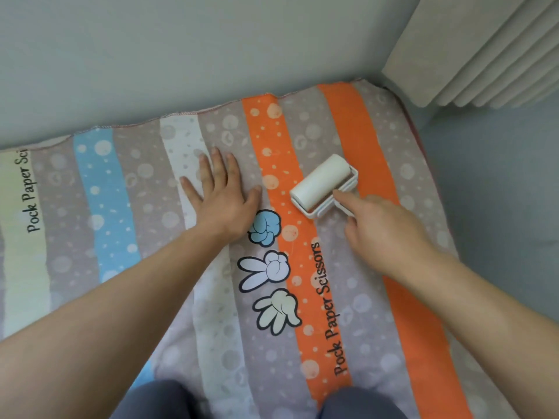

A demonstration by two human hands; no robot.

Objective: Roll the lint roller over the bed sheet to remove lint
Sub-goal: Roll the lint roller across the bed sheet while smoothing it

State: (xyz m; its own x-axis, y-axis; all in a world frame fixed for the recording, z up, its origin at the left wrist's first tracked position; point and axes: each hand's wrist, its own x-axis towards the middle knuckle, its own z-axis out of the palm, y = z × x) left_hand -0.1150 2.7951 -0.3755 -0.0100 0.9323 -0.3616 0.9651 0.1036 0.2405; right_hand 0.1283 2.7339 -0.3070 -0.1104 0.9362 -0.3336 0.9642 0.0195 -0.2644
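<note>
A person kneels on a bed, grey-trousered knees (157,400) nearest, at six o'clock. Under them spreads the striped cotton bed sheet (127,207), banded orange, blue, white and taupe. At eleven o'clock the left hand (222,192) lies flat with fingers spread, pressing the cloth. At one o'clock the right hand (384,225) grasps the handle of a white plastic lint roller (323,184), forefinger along its frame, drum resting on an orange stripe. The drum looks clean, so the work seems barely begun, with most of the sheet left to roll. Beyond stands a pale grey wall (181,55); at two o'clock, a cream ribbed panel (484,49).
</note>
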